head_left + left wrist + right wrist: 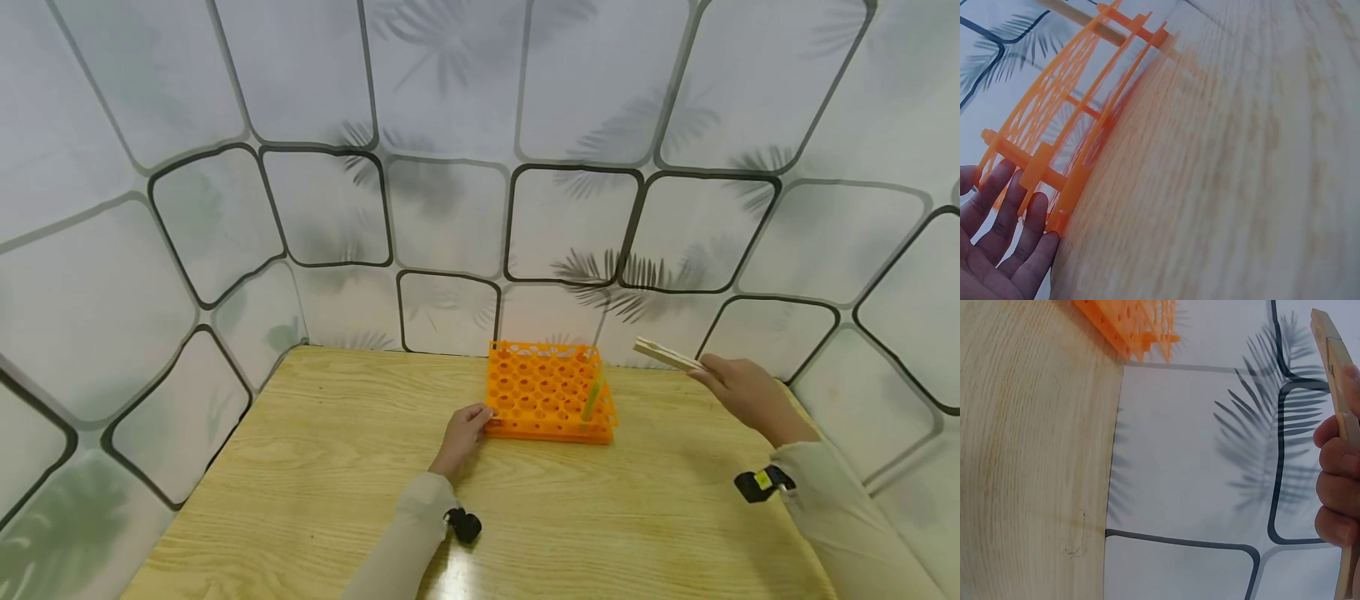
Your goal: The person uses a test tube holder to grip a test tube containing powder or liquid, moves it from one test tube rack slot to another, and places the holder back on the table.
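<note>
An orange test tube rack (542, 431) with rows of round holes stands on the table. My left hand (462, 435) grips its front left corner, thumb at the top and fingers along the end; the left wrist view shows the fingertips (1036, 203) against the rack's end. One yellowish test tube (592, 402) leans in a hole near the rack's right side. Raised to the right of the rack, my right hand (750, 398) holds a wooden test tube holder (666, 354). Its tip points left toward the rack, and no tube shows in it.
The wooden table (360, 483) runs back to a pale curtain (450, 217) with dark line patterns and leaf prints. That curtain also closes in the left and right sides. The rack sits close to the table's back edge.
</note>
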